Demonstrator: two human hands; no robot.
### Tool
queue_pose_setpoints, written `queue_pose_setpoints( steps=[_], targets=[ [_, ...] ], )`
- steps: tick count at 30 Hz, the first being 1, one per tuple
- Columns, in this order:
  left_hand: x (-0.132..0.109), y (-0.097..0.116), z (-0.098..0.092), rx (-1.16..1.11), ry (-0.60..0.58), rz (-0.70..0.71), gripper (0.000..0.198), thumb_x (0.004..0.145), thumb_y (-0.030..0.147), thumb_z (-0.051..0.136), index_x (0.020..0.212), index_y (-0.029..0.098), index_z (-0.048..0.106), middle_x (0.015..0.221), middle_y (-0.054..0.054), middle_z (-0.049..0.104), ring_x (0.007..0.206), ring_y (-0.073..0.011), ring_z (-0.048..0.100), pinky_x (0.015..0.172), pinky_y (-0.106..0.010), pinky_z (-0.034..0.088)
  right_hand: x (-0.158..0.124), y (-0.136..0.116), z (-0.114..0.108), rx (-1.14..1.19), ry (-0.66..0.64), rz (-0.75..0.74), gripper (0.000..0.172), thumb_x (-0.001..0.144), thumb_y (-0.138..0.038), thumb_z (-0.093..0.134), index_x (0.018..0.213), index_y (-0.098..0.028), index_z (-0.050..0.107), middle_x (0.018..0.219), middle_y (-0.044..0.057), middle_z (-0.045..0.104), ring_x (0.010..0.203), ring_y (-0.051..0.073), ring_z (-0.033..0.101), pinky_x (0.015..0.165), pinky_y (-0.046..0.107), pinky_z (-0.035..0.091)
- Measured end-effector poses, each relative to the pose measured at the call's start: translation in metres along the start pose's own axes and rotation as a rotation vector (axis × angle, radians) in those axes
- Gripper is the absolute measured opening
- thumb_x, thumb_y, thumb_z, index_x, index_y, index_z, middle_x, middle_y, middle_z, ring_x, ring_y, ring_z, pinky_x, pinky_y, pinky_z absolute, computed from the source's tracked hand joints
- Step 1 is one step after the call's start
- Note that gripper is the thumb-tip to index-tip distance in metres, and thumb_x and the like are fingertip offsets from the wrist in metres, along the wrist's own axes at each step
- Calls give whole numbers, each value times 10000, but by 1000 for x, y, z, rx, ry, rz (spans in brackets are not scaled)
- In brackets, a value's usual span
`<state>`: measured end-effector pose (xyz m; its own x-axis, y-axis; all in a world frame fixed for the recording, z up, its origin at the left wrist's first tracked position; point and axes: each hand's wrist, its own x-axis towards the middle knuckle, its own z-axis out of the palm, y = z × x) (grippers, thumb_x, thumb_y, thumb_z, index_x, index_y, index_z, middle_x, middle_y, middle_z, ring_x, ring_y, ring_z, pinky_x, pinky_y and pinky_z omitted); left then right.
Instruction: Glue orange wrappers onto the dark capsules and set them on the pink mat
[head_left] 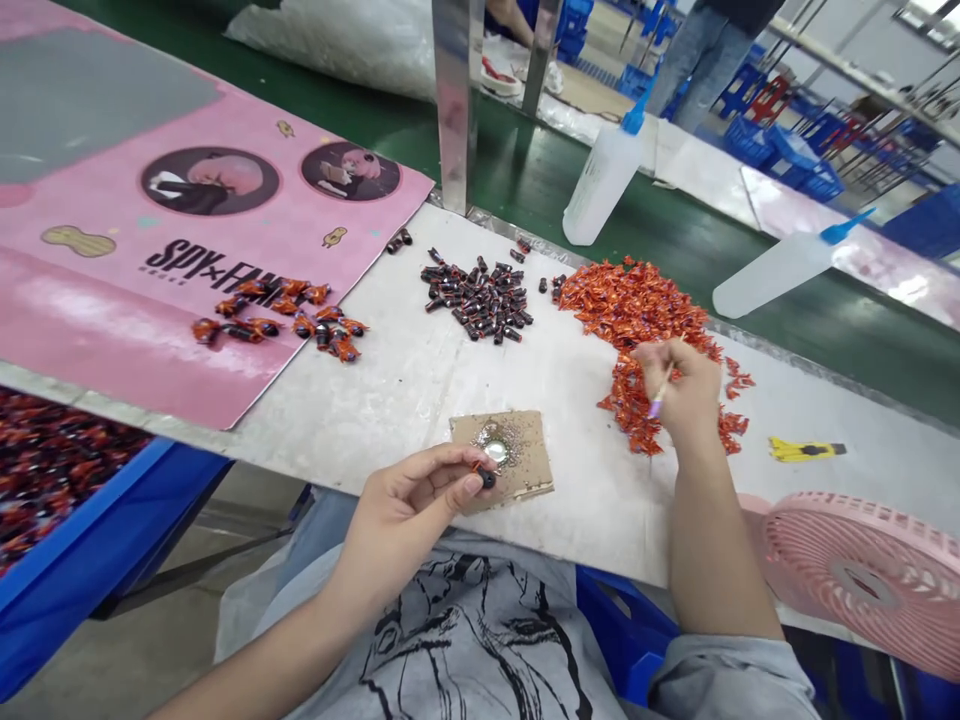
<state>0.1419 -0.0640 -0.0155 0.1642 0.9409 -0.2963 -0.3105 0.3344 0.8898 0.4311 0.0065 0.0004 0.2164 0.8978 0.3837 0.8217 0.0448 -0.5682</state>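
Note:
My left hand [409,505] pinches a small dark cylinder [488,479] with an orange bit at its end, just above a glitter-strewn cardboard square [525,470]. A round silvery dab [495,452] lies on that cardboard. My right hand [679,390] grips a thin stick with a purple end [657,405] over a heap of orange-wrapped pieces [634,310]. Left of the heap lies a cluster of dark cylinders [476,298]. Some orange-and-dark pieces [277,315] sit on the edge of a pink printed mat [97,190].
A yellow utility knife [802,450] and a pink fan [862,580] are at the right. Two squeeze bottles with blue nozzles [604,175] [772,270] lie beyond the white table [360,400]. A blue bin [45,470] of pieces is at the lower left. A person [712,50] stands far back.

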Motion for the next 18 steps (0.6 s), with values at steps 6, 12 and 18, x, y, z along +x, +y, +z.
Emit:
queue_pose_setpoints(
  steps=[6,12,18],
  targets=[
    [-2,-4,-3,12,-22,-33,257,718,403,849,841,189,780,891,-64,806,794,-204,763,794,-304,647,0,6,10,-330,-254,5,92,749,-108,655,738,-200,656,815,86,723,825,245,637,794,364,488],
    [-2,-6,-6,6,-38,-23,277,734,432,830,854,189,772,915,-81,801,844,-227,759,827,-329,636,-1,8,9,-314,-212,38,201,771,-80,544,754,-210,697,784,65,733,749,221,644,761,349,501],
    [0,-1,-5,-7,-7,-9,294,658,415,873,795,177,768,853,-88,801,772,-227,759,761,-324,645,3,13,-1,-173,-98,62,205,749,-134,524,789,-197,714,865,92,745,790,240,651,809,406,523]
  ],
)
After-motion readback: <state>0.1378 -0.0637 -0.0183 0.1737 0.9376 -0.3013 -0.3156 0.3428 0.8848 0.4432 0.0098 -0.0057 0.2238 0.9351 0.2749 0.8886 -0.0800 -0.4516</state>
